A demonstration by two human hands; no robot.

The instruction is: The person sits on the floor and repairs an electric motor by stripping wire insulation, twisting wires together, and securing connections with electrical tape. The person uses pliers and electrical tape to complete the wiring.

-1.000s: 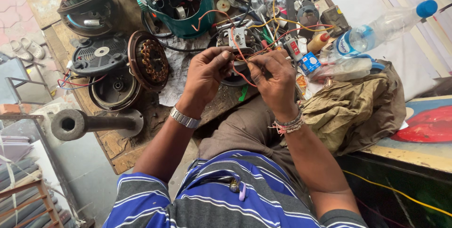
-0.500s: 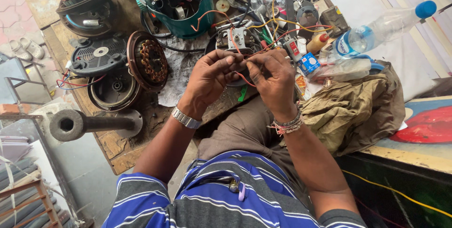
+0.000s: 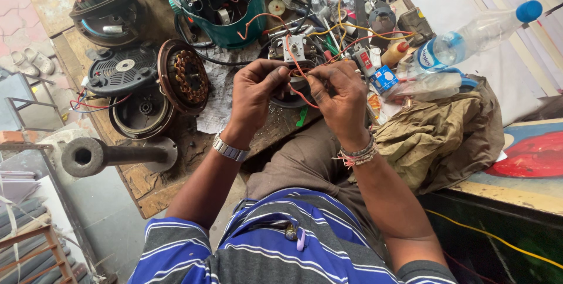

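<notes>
From the head camera you look down on your own two hands, raised close together over the near edge of a cluttered wooden workbench (image 3: pixel 170 184). Your left hand (image 3: pixel 255 93), with a metal watch band at the wrist, pinches a thin red wire (image 3: pixel 295 64) between thumb and fingertips. Your right hand (image 3: pixel 340 96), with thread bracelets at the wrist, is closed on the same wire just beside it, so the fingertips of both hands nearly touch. The wire loops down between the hands and runs up to a small grey switch block (image 3: pixel 295 46) just beyond them.

To the left on the bench lie a copper-wound stator (image 3: pixel 183 76), a black fan housing (image 3: pixel 120 73) beside it and a round dark motor cover (image 3: pixel 141 114) nearer you. At the far middle stands a teal appliance body (image 3: pixel 226 5) with wires spilling out. To the right, a clear plastic bottle with a blue cap (image 3: pixel 475 32) lies on its side above a crumpled olive cloth (image 3: pixel 446 131). A steel rod with a heavy socket end (image 3: pixel 102 156) juts out at the near left.
</notes>
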